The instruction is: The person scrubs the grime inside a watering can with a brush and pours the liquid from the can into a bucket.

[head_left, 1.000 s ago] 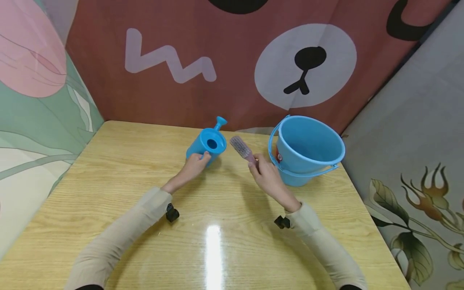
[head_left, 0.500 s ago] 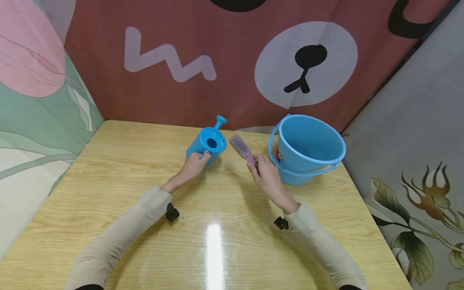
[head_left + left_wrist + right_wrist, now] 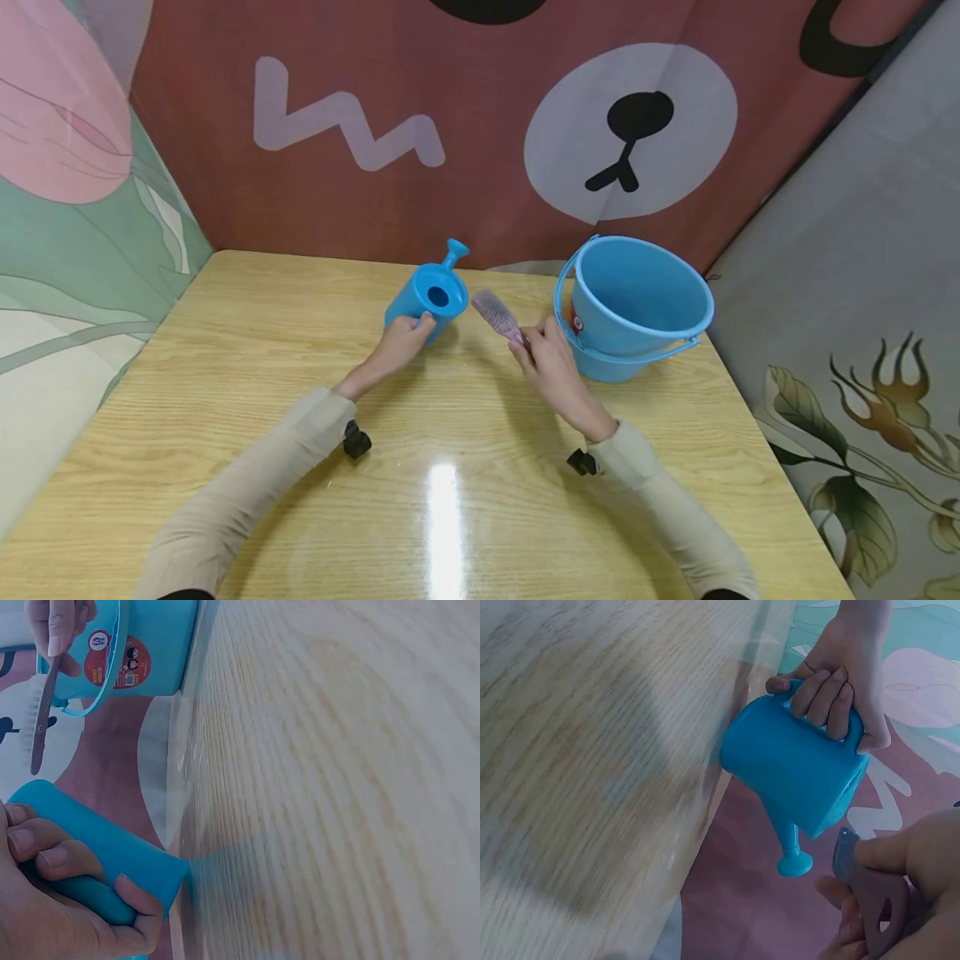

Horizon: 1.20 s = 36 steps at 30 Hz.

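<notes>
My left hand (image 3: 400,343) grips the handle of a blue watering can (image 3: 408,306), whose round opening faces up and whose sprinkler spout points away to the back. The right wrist view shows the fingers wrapped around the can's handle (image 3: 853,729), with the base at the tabletop. My right hand (image 3: 557,371) holds a pinkish-purple brush (image 3: 495,313) by its handle, the head raised above the table and pointing towards the can, with a gap between them. Pale bristles (image 3: 31,712) show along one side of the brush in the left wrist view.
A blue bucket (image 3: 600,308) stands just behind and to the right of my right hand, its handle (image 3: 645,360) hanging down over the side. The wooden table (image 3: 315,517) ends at a brown printed backdrop (image 3: 337,208). A floral cloth (image 3: 840,375) borders the right side.
The brush has turned a little in my right hand, its head dipping slightly down and to the left. My left hand and the watering can stay in place.
</notes>
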Available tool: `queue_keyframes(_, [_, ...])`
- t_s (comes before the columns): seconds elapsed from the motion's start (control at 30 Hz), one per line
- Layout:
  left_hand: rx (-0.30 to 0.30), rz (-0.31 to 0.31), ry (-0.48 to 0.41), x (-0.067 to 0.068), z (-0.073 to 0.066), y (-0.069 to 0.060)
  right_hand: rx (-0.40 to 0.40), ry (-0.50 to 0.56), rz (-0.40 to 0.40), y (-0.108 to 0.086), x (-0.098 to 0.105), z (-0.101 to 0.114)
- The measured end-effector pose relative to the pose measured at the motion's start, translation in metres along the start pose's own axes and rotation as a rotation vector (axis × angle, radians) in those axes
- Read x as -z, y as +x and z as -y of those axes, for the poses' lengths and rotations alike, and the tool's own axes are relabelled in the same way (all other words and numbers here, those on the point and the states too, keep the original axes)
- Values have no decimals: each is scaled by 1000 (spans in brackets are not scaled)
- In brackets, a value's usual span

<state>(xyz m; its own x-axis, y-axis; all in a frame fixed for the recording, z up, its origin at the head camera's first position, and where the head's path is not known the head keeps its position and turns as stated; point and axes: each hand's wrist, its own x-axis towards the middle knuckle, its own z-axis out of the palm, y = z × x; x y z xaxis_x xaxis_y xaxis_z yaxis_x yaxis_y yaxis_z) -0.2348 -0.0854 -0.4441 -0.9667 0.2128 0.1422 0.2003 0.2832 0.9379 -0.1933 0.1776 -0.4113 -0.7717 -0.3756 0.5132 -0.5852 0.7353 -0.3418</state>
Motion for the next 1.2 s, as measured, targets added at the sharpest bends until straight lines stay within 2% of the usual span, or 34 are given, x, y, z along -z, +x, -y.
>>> queue_keyframes(0.13, [2, -1, 16, -1, 1, 1, 54, -21, -57, -1, -3, -2])
queue_keyframes(0.23, [3, -9, 15, -1, 1, 1, 57, -31, -65, -1, -3, -2])
queue_keyframes(0.6, [5, -9, 10, -1, 0, 1, -130, -21, 51, -4, 0, 1])
queue_keyframes(0.8, [4, -12, 19, -1, 1, 1, -157, -1, 64, -5, 0, 1])
queue_keyframes(1.03, [8, -7, 1, -2, 0, 0, -248, -4, 164, -5, 0, 0])
queue_keyframes(1.2, [0, -9, 0, -2, 1, 1, -304, -27, 206, -6, 1, 0])
